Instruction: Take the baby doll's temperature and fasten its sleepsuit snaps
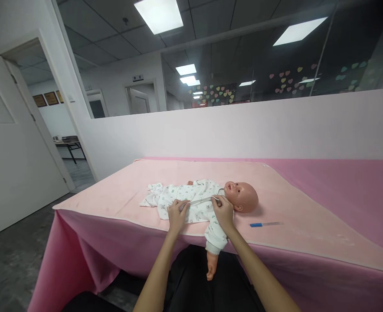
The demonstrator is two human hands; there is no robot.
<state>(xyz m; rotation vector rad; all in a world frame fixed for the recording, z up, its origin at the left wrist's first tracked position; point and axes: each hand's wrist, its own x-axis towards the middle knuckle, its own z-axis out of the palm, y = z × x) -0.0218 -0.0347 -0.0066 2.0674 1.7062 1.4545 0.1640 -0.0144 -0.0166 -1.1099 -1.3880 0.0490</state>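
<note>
A baby doll [242, 197] in a white patterned outfit [175, 196] lies on its back, head to the right. One of its arms hangs over the table's near edge. Across its chest, a slim pale stick or strip [200, 200] spans my two hands; its exact kind is too small to tell. My left hand [177, 213] pinches one end, over the doll's lower body. Near the collar, my right hand [223, 211] has its fingers closed on the other end. To the right lies a thin clear stick with a blue end [259, 224], touched by neither hand.
A peach blanket [295, 199] covers much of the table over a pink cloth [341, 177], which drapes down the front. Behind rises a low white wall [243, 130] with a window above. A white door [18, 164] stands open at the left.
</note>
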